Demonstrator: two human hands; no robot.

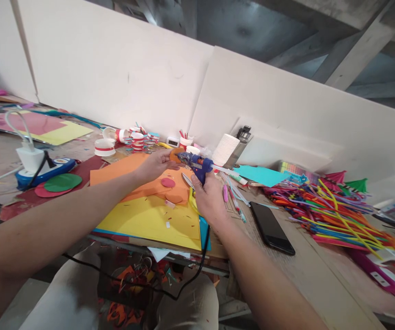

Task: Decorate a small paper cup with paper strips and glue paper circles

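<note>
My right hand is wrapped round the handle of a blue hot glue gun, with a clear glue stick poking out of its back. The gun's nozzle points left at an orange paper disc, which my left hand pinches by its edge. I cannot tell whether the nozzle touches the disc. Beneath both hands lie orange sheets and yellow sheets, with a small red paper oval and an orange circle on top. Scissors lie partly hidden behind my right hand.
A black phone and a heap of pipe cleaners are on the right. Stacked paper cups stand near the white wall panel. At left sits a blue power strip. The gun's black cord hangs over the table edge.
</note>
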